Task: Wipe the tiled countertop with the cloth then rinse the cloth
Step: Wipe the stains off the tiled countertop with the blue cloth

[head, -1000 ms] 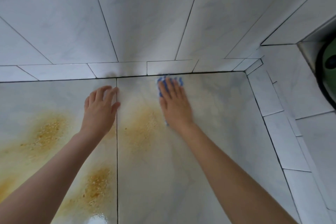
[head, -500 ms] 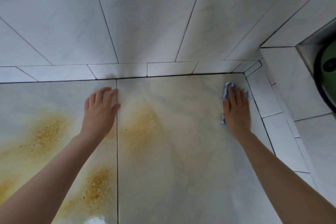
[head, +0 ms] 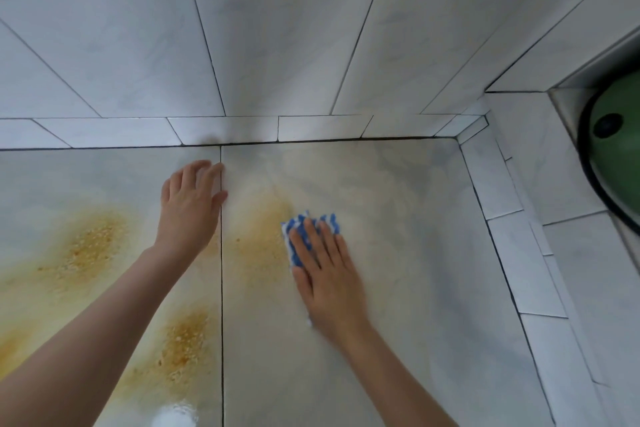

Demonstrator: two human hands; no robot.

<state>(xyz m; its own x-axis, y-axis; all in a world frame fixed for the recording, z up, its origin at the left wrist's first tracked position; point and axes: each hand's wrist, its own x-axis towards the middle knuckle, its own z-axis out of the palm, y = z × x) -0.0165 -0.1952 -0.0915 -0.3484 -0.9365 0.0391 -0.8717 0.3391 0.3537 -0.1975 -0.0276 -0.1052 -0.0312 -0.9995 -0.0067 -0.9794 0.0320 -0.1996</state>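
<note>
Left hand (head: 188, 210) on countertop (head: 398, 218), left of cloth (head: 304, 230) under right hand (head: 329, 274)

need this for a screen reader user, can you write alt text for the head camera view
A person's right hand presses a blue and white cloth flat on a pale tiled countertop, at the edge of an orange-yellow stain. The left hand rests flat on the tiles beside it, with more stains to its left.
</note>
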